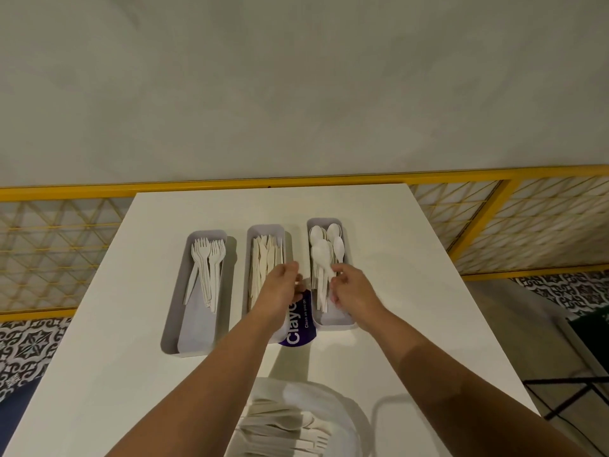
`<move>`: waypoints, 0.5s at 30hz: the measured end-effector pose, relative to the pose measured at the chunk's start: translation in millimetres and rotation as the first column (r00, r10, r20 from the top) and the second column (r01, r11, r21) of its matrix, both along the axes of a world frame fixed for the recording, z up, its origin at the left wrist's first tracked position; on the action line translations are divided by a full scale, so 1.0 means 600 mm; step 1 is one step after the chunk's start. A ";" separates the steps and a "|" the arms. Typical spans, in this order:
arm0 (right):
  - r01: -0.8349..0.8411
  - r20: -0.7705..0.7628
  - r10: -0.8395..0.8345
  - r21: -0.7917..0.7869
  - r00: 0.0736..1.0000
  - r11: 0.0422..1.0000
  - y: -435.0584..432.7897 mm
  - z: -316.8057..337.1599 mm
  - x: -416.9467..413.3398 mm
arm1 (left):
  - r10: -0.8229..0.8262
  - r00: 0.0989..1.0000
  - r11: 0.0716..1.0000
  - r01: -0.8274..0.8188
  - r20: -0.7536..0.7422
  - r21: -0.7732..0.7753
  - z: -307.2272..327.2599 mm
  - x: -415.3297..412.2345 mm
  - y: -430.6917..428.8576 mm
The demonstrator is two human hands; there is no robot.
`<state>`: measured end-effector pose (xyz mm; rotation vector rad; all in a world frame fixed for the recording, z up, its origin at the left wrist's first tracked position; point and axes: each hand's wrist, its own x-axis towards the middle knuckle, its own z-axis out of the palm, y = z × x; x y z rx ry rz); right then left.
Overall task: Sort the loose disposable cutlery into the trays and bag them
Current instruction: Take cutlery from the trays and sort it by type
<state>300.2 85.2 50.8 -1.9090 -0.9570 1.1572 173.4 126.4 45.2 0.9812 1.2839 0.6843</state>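
Note:
Three grey trays stand side by side on the white table [412, 291]. The left tray [171, 338] holds forks [211, 258], the middle tray [265, 229] holds knives [263, 255], and the right tray [333, 321] holds spoons [336, 239]. Between the middle and right trays lies a clear bag with a purple label [298, 331]. My left hand [283, 286] grips the bag's upper end. My right hand [354, 290] is over the right tray and pinches the handle of a white spoon [321, 253]. A white bowl [342, 404] of loose cutlery [283, 427] sits at the near edge.
The table's far edge meets a yellow-framed lattice railing [296, 182]. Patterned floor tiles [26, 347] show on both sides. A dark metal frame [580, 390] stands to the right of the table.

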 end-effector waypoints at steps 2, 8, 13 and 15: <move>0.061 0.084 -0.059 -0.017 0.995 0.998 0.018 -0.015 0.009 | -0.052 0.991 0.997 0.058 -0.126 0.042 -0.018 0.001 -0.005; 0.120 0.221 -0.121 0.016 0.968 0.993 0.059 -0.049 0.001 | -0.271 0.861 0.942 0.329 -0.431 0.065 -0.052 0.007 -0.006; 0.063 0.294 -0.054 -0.022 0.954 0.998 0.077 -0.063 -0.004 | -0.315 0.762 0.876 0.463 -0.566 0.137 -0.059 0.006 -0.005; 0.022 0.315 -0.014 -0.020 0.949 1.000 0.079 -0.065 -0.002 | -0.312 0.746 0.864 0.480 -0.589 0.151 -0.060 0.008 -0.004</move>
